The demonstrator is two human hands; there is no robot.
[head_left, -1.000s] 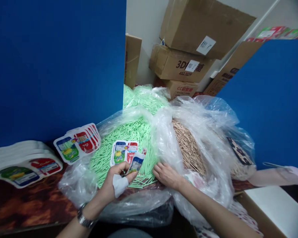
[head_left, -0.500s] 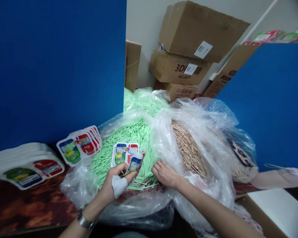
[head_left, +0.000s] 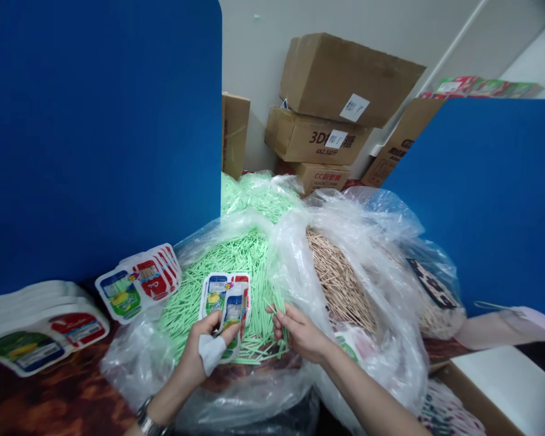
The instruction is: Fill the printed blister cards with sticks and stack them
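Observation:
My left hand (head_left: 204, 348), with a white wrap around its thumb base, pinches a small printed packet (head_left: 233, 307) in blue, green and red. Behind that packet, a printed two-part card (head_left: 214, 297) lies on a heap of thin green sticks (head_left: 236, 251) in a clear plastic bag. Just above the right side of the heap, my right hand (head_left: 302, 332) is closed on a few green sticks (head_left: 278, 312); its fingers partly hide them. Thin brown sticks (head_left: 338, 275) fill the bag to the right.
Fanned printed cards (head_left: 138, 283) and a thicker card stack (head_left: 49, 333) sit at the left. Blue partitions (head_left: 100, 133) flank the bags. Cardboard boxes (head_left: 320, 138) are piled behind. An open box (head_left: 504, 387) stands at the lower right.
My right hand has lifted from the green heap and now grips several sticks. The left hand keeps the packet, held more upright. The camera view has tilted slightly up.

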